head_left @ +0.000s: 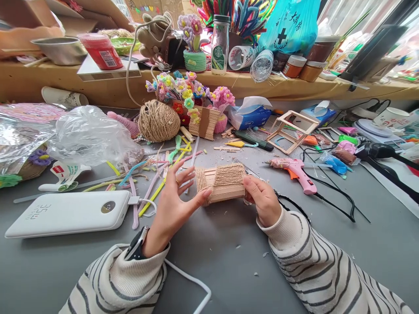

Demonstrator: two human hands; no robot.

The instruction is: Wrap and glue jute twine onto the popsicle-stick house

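A small craft-stick box (225,195) wrapped in bands of jute twine (229,175) is held tilted above the grey table. My right hand (263,199) pinches its right end between thumb and fingers. At the left end my left hand (176,196) has its fingers spread, with the thumb tip at the twine-wrapped corner; whether it touches cannot be made out. Bare pale sticks show between the two wrapped bands. Behind the box sits a ball of jute twine (159,121), beside a stick box holding pipe-cleaner flowers (185,89).
A pink glue gun (296,171) lies to the right with its black cord. An open stick frame (292,131) stands behind it. At left are a white power bank (70,213) with a cable, clear plastic bags (93,135) and scattered pipe cleaners (152,194). Jars line the back shelf (108,85).
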